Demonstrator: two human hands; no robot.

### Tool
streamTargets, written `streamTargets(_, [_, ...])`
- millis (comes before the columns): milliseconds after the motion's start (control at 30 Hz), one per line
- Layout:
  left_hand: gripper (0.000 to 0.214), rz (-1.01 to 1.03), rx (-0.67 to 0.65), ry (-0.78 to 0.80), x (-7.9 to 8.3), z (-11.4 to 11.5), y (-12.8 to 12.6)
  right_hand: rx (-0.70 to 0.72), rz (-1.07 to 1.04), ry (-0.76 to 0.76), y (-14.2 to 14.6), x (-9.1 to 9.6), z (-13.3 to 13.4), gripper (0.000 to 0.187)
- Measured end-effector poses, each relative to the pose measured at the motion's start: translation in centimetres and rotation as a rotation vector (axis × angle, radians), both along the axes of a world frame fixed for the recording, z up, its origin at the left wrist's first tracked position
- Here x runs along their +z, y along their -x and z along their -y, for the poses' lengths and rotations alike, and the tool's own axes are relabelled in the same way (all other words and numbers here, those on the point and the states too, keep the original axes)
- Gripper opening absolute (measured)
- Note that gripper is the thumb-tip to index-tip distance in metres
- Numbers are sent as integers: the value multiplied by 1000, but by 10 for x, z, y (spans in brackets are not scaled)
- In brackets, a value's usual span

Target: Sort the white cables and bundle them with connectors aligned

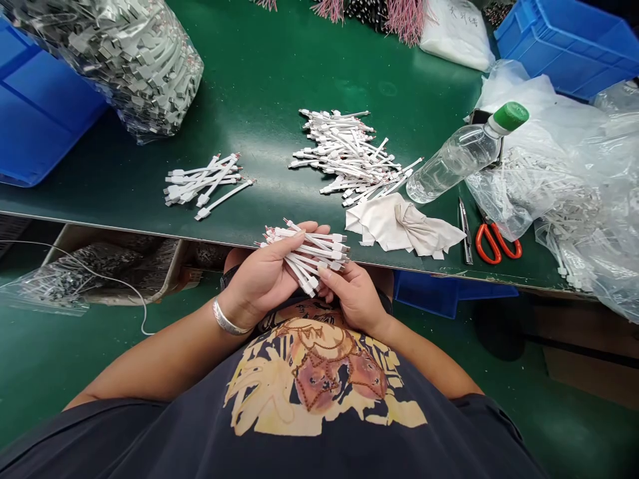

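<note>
A bundle of short white cables (pixel 314 251) with plug ends lies across my left hand (pixel 264 269), whose thumb presses on it from above. My right hand (pixel 355 294) grips the plug ends at the bundle's right side between thumb and fingers; some of those fingers are hidden under the cables. Both hands are at the front edge of the green table (pixel 269 80). Beyond them, a small group of similar cables (pixel 207 183) rests to the left, and a larger heap of cables (pixel 349 156) lies farther back in the middle.
A white cloth (pixel 404 226), a clear bottle with a green cap (pixel 452 159), tweezers (pixel 465 233) and red-handled scissors (pixel 492 243) are on the right. Plastic bags (pixel 564 173) lie beyond them. A full bag of parts (pixel 144 73) and a blue bin (pixel 40 113) stand left.
</note>
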State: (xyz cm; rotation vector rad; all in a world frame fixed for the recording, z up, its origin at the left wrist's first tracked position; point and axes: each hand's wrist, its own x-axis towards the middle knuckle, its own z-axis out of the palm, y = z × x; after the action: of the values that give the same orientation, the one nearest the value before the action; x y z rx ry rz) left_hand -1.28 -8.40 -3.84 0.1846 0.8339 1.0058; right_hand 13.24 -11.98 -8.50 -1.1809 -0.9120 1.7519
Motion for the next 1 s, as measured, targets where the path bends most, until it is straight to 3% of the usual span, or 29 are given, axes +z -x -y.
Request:
streamTargets(100, [18, 1, 4, 8, 2, 0, 0, 3, -19, 14, -1, -1, 0, 27])
streamTargets(267, [18, -14, 43, -1, 2, 0, -1, 242, -97, 112, -2, 2, 1, 33])
streamTargets(600, [17, -13, 18, -9, 2, 0, 1, 42, -21, 40, -1, 2, 2, 26])
streamTargets(833, [18, 30, 7, -23, 5, -3, -5, 307, -143, 224, 4, 5, 0, 33])
streamTargets(1000, [19, 35, 1, -25, 4, -4, -8, 298, -94, 194, 6, 11, -1, 32])
